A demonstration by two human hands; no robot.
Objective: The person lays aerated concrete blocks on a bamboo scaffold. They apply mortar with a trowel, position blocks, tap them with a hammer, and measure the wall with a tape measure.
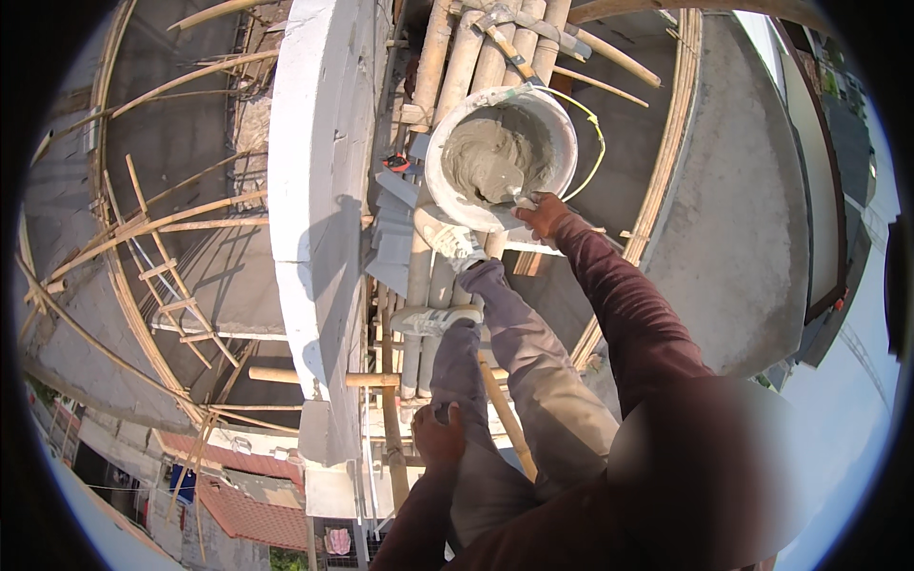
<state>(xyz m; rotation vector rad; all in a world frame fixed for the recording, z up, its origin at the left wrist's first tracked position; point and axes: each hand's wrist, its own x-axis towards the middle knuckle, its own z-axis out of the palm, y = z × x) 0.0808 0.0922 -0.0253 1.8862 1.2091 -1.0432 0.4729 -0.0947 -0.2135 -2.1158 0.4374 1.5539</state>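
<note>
A round, pale bucket (440, 157) with wet grey mortar (495, 143) inside rests on bamboo poles. My right hand (543, 217) is at its near rim, closed round the handle of a trowel (502, 179). The trowel's blade lies in the mortar, partly coated with it. Lower down, my left hand (438, 435) rests on my left thigh with nothing seen in it, thumb and fingers apart. Both my shoes (433, 321) stand on the poles, just below the bucket.
A hammer (509, 48) lies across bamboo poles (462, 67) beyond the bucket. Grey tile pieces (392, 228) and a red-and-black tool (396, 163) lie left of it. A white wall (309, 143) runs alongside. Bamboo scaffolding (157, 228) stands over a drop with roofs below.
</note>
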